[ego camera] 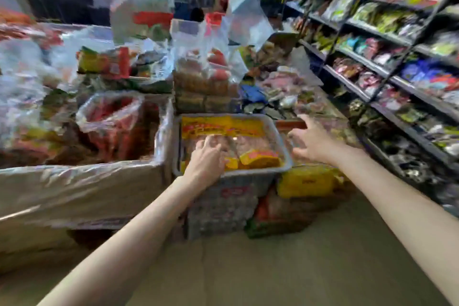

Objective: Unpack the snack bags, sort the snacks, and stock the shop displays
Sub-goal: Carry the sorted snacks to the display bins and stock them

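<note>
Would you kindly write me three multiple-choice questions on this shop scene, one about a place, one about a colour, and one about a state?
1. Where is the left hand?
A. Over the snack bag in the grey basket
B. On the shelving
C. On the floor

2. What colour is the top band of the snack bag in the basket?
A. Blue
B. Yellow
C. White

3. How is the right hand?
A. Closed round a bottle
B. Fingers spread, holding nothing
C. Out of view

Answers: 1 A, the left hand reaches over the basket's near rim onto the bag; 2 B, the band across the bag's far end is yellow with red print; 3 B, the right hand's fingers are spread beside the basket's right edge, with nothing gripped.
</note>
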